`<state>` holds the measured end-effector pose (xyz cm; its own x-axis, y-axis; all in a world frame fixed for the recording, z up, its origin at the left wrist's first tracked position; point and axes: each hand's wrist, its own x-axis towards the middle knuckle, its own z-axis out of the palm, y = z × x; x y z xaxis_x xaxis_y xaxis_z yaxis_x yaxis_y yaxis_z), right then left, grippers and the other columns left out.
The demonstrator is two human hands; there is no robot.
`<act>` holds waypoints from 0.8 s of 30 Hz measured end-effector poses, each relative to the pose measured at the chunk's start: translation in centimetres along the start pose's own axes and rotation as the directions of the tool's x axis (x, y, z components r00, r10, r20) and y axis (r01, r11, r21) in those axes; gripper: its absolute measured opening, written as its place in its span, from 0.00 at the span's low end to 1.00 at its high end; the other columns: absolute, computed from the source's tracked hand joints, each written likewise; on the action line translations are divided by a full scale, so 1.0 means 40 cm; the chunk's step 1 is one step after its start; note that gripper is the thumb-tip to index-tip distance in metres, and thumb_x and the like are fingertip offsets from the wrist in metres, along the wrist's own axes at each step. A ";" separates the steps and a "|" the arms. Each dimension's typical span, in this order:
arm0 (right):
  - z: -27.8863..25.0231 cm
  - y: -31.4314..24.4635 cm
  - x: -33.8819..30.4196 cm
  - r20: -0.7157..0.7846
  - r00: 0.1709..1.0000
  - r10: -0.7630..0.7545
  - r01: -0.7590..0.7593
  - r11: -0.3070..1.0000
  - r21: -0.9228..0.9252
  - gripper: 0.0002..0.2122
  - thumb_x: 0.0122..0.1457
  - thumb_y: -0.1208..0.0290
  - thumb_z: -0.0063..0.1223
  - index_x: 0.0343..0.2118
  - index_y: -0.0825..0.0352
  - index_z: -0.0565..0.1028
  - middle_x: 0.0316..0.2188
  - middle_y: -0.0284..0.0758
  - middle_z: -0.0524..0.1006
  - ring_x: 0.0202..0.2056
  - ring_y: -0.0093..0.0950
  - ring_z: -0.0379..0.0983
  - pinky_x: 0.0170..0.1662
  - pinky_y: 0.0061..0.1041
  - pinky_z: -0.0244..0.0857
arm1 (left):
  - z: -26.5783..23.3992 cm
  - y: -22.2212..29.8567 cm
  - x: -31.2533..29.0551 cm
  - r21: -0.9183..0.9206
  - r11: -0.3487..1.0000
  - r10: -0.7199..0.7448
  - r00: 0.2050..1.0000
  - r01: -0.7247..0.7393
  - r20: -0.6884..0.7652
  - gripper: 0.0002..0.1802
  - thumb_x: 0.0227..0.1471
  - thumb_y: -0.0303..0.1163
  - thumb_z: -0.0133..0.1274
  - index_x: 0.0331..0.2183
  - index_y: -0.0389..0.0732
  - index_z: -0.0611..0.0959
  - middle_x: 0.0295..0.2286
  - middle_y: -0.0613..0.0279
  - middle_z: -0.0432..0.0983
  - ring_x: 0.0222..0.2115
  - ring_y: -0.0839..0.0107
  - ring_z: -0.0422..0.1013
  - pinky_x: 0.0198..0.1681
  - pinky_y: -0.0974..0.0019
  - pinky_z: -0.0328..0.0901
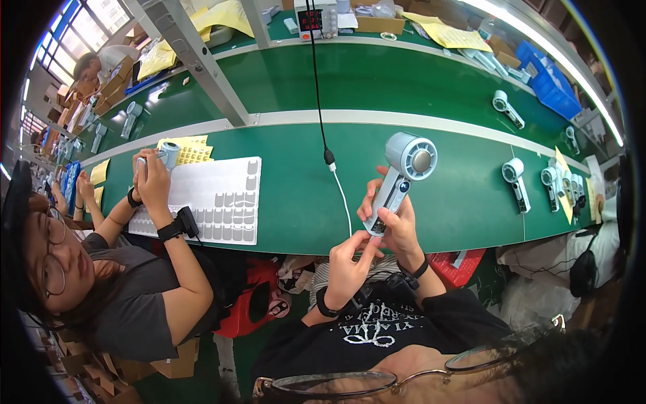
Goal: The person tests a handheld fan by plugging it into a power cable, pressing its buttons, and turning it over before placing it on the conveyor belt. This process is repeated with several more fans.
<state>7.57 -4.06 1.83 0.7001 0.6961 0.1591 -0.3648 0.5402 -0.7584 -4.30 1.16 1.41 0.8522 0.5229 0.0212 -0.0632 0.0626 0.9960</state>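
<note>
A light blue handheld fan (408, 156) is held upright, slightly tilted, in my right hand (398, 227), its fingers wrapped round the handle. The round head has a silver centre, and the handle carries a small dark display above an uncovered section showing inner parts. At the handle's lower end, my left hand (351, 268) is closed in a pinch. A white cable (342, 195) runs down into its fingers; its plug end is hidden, so I cannot tell whether it sits in the fan.
A black cord (317, 87) hangs from above and joins the white cable. Several more fans, one nearby (515, 185), stand at the right. On the left, a co-worker holds a fan (168, 155) over a sticker sheet (235, 202). A blue bin (548, 84) sits at far right.
</note>
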 end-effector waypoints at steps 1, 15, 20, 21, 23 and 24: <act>0.002 0.000 -0.002 0.004 1.000 0.004 -0.004 1.000 -0.006 0.38 0.49 0.67 0.62 0.59 0.70 0.51 0.37 0.37 0.66 0.30 0.25 0.69 0.33 0.28 0.66 | -0.005 -0.004 -0.001 0.073 0.997 0.031 1.000 -0.031 0.007 0.07 0.56 0.25 0.52 0.34 0.29 0.78 0.24 0.59 0.79 0.24 0.75 0.74 0.30 0.73 0.67; 0.004 -0.023 0.013 0.003 1.000 -0.030 0.030 0.998 -0.057 0.37 0.50 0.68 0.60 0.59 0.69 0.52 0.38 0.37 0.65 0.30 0.24 0.68 0.31 0.28 0.67 | -0.285 0.076 0.129 0.490 0.871 0.246 0.890 -0.031 -0.383 0.31 0.58 0.36 0.50 0.59 0.33 0.61 0.60 0.46 0.53 0.62 0.52 0.50 0.63 0.56 0.45; 0.039 -0.028 0.013 0.047 0.999 0.014 -0.009 0.994 -0.113 0.35 0.51 0.71 0.59 0.59 0.70 0.52 0.38 0.37 0.66 0.31 0.24 0.68 0.34 0.28 0.67 | -0.218 0.090 0.137 0.630 0.702 0.546 0.819 -0.332 -0.176 0.30 0.58 0.34 0.49 0.58 0.33 0.62 0.59 0.44 0.55 0.61 0.52 0.51 0.62 0.58 0.47; 0.047 -0.029 0.013 0.055 0.998 0.023 -0.014 0.990 -0.143 0.34 0.51 0.72 0.59 0.59 0.70 0.53 0.39 0.37 0.66 0.33 0.25 0.68 0.36 0.28 0.67 | -0.211 0.089 0.134 0.580 0.743 0.551 0.798 -0.334 -0.246 0.29 0.58 0.34 0.49 0.57 0.33 0.63 0.58 0.44 0.56 0.60 0.52 0.53 0.62 0.58 0.48; 0.051 -0.028 0.014 0.059 0.998 0.027 -0.016 0.983 -0.181 0.34 0.51 0.72 0.58 0.59 0.71 0.53 0.39 0.36 0.66 0.34 0.25 0.69 0.39 0.28 0.67 | -0.203 0.079 0.123 0.519 0.783 0.548 0.776 -0.344 -0.313 0.29 0.58 0.34 0.50 0.57 0.32 0.64 0.58 0.43 0.58 0.60 0.52 0.54 0.62 0.58 0.49; 0.053 -0.023 0.016 0.058 0.998 0.013 -0.001 0.978 -0.208 0.33 0.51 0.73 0.57 0.59 0.70 0.54 0.40 0.36 0.67 0.36 0.25 0.69 0.42 0.28 0.66 | -0.205 0.072 0.110 0.500 0.760 0.481 0.876 -0.416 -0.003 0.27 0.57 0.33 0.51 0.55 0.32 0.67 0.55 0.42 0.62 0.58 0.52 0.58 0.59 0.58 0.53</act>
<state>7.05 -3.13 3.98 0.6585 0.7293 0.1858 -0.2297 0.4298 -0.8732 -5.01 10.62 3.66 0.7147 0.4912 0.4979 -0.1424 -0.5947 0.7912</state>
